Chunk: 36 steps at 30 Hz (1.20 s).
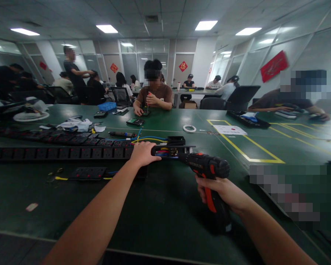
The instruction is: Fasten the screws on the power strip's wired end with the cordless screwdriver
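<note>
A long black power strip (79,153) with a row of sockets lies across the green table. Its right end stands open, showing red, yellow and blue wires (163,151) inside. My left hand (145,154) is closed around the strip beside that opening. In my right hand (217,189) is a black and orange cordless drill (206,164), gripped by its handle. The drill's nose points left at the strip's open end; whether its bit touches anything there I cannot tell. Just behind sits a small black part (176,140) with blue and yellow wires leading to it.
A shorter socket block (87,173) with wires lies in front of the strip. Behind are more socket strips (71,139), a dark screwdriver-like tool (123,134), a white tape roll (189,128) and a paper sheet (229,130). Across the table a person (154,94) works on a small device.
</note>
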{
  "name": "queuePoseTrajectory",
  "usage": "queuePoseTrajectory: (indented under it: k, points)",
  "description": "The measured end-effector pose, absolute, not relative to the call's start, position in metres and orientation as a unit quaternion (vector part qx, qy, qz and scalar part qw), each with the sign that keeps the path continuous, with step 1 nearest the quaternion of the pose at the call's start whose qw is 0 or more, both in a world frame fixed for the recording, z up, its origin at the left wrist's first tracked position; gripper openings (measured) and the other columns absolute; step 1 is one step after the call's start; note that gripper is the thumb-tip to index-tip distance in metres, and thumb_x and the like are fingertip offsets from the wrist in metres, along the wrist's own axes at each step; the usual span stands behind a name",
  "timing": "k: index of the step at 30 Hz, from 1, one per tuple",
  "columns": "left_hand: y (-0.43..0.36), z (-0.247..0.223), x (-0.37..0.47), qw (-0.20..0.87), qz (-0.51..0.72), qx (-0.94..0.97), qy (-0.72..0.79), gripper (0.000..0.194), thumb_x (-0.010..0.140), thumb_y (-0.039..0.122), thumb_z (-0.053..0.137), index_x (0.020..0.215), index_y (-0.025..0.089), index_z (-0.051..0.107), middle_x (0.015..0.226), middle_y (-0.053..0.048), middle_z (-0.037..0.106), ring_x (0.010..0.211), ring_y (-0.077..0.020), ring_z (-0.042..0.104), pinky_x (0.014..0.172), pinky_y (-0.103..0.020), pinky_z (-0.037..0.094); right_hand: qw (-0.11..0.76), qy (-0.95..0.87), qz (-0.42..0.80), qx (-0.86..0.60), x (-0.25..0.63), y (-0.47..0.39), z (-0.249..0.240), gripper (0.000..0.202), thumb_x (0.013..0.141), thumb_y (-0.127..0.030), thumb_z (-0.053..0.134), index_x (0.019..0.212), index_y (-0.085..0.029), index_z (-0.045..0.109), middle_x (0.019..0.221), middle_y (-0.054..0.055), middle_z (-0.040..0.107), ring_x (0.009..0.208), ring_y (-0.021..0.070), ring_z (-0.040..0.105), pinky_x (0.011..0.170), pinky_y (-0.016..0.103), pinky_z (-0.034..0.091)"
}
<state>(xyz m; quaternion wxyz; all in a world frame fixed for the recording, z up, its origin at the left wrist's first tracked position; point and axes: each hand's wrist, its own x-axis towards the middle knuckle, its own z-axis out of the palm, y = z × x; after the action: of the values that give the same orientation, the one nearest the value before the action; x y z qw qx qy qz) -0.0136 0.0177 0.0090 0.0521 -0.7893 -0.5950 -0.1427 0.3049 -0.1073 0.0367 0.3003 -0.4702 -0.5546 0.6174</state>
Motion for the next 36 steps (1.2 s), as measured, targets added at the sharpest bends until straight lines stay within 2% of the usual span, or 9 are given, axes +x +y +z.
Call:
queuePoseTrajectory:
  k: [14,20,27,32,36]
  points:
    - [0.0185,0.007,-0.014,0.065,-0.148,-0.79,-0.592,0.072,0.077,0.081,0.066,0.127,0.029,0.067,0.128,-0.009,0.07,0.117,-0.0351,0.063,0.097,-0.046,0.043,0.308,-0.536,0.622,-0.48,0.3063,-0.1068,0.0347,0.039,0.078,-0.053,0.081,0.08,-0.016,0.067,0.065,0.002,0.068,0.059,0.0191,0.065,0.058,0.03,0.051]
    - [0.0186,0.0081,-0.0146,0.063,-0.147,-0.79,-0.592,0.072,0.077,0.08,0.066,0.128,0.029,0.067,0.127,-0.009,0.07,0.117,-0.0353,0.062,0.097,-0.046,0.044,0.323,-0.524,0.644,-0.454,0.3035,-0.1083,0.0363,0.034,0.079,-0.044,0.081,0.096,-0.018,0.066,0.066,0.0,0.067,0.059,0.0189,0.064,0.059,0.031,0.053]
    - [0.0181,0.0086,-0.015,0.061,-0.148,-0.789,-0.594,0.074,0.077,0.08,0.066,0.129,0.029,0.066,0.128,-0.01,0.07,0.118,-0.0356,0.062,0.097,-0.046,0.043,0.318,-0.539,0.637,-0.451,0.3042,-0.1082,0.0368,0.038,0.082,-0.043,0.078,0.108,-0.017,0.066,0.067,-0.001,0.067,0.059,0.019,0.064,0.058,0.031,0.051]
    - [0.019,0.0072,-0.0152,0.063,-0.148,-0.79,-0.592,0.073,0.077,0.08,0.066,0.129,0.028,0.067,0.127,-0.01,0.07,0.117,-0.0359,0.062,0.097,-0.047,0.043,0.321,-0.532,0.64,-0.452,0.3024,-0.1089,0.0382,0.04,0.08,-0.045,0.079,0.107,-0.018,0.065,0.066,-0.002,0.066,0.059,0.0186,0.064,0.058,0.03,0.051]
    - [0.0184,0.0085,-0.0147,0.061,-0.144,-0.787,-0.596,0.071,0.076,0.081,0.066,0.126,0.03,0.068,0.127,-0.009,0.07,0.117,-0.0355,0.063,0.097,-0.046,0.043,0.323,-0.528,0.633,-0.465,0.3008,-0.1098,0.0395,0.045,0.076,-0.054,0.082,0.099,-0.018,0.066,0.064,-0.001,0.066,0.057,0.0188,0.063,0.057,0.031,0.05]
